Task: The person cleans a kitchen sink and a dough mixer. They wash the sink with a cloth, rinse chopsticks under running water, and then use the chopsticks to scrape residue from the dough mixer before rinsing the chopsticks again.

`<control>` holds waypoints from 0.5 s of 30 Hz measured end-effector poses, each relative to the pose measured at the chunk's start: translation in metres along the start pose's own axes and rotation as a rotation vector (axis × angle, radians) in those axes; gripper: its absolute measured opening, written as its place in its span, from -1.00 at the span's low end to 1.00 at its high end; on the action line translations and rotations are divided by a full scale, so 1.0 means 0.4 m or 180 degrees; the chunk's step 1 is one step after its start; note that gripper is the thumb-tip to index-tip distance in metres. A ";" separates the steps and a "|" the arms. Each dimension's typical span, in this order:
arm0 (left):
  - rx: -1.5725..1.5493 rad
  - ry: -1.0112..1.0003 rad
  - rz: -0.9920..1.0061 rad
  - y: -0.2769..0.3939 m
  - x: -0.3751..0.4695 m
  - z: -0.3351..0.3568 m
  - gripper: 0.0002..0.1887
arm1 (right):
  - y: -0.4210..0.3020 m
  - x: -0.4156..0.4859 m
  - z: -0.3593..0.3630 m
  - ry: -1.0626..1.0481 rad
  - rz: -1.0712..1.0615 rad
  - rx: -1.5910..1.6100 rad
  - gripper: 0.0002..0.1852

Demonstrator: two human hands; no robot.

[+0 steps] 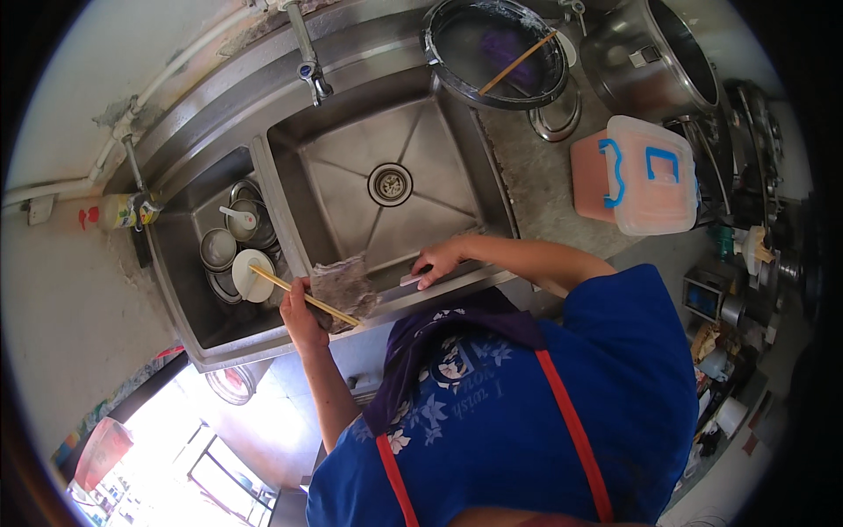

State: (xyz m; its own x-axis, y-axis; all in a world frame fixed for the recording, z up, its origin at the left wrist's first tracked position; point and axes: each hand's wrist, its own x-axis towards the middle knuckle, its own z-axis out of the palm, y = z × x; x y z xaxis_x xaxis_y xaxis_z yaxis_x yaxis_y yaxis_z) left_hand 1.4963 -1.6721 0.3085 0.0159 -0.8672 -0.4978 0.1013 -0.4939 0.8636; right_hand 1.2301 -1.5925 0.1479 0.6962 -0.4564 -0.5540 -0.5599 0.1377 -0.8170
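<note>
My left hand (304, 316) grips a pair of pale chopsticks (283, 284) and a worn grey-brown cloth (346, 286) at the divider between the two basins. The far chopstick ends overlap a round white dish (244, 280) in the smaller basin (191, 309). Over the front wall of the larger stainless steel basin (369, 138) is my right hand (440, 262), its fingers bent around a small pale, narrow object (411, 280). What that object is cannot be made out. Metal bowls (218, 249) and a white spoon (238, 216) lie in the smaller basin.
A faucet (306, 62) reaches over the larger basin. To the right stand a dark tub (431, 62) with a wooden stick (517, 64) across it, a large metal pot (622, 72) and a lidded plastic box (593, 174). A bottle (118, 212) is at the left wall.
</note>
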 end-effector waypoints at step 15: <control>0.0283 -0.0653 0.0245 -0.070 0.181 0.118 -0.74 | -0.352 -0.549 -0.383 0.4038 0.0093 -0.2782 -0.65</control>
State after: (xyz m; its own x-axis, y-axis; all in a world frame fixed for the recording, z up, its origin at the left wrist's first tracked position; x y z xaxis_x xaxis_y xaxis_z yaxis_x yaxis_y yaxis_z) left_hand 1.4479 -1.7243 0.2520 -0.1832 -0.8928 -0.4115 0.0194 -0.4217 0.9065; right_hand 1.0874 -1.6463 0.4088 0.1069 -0.9485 0.2983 -0.9615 -0.1750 -0.2121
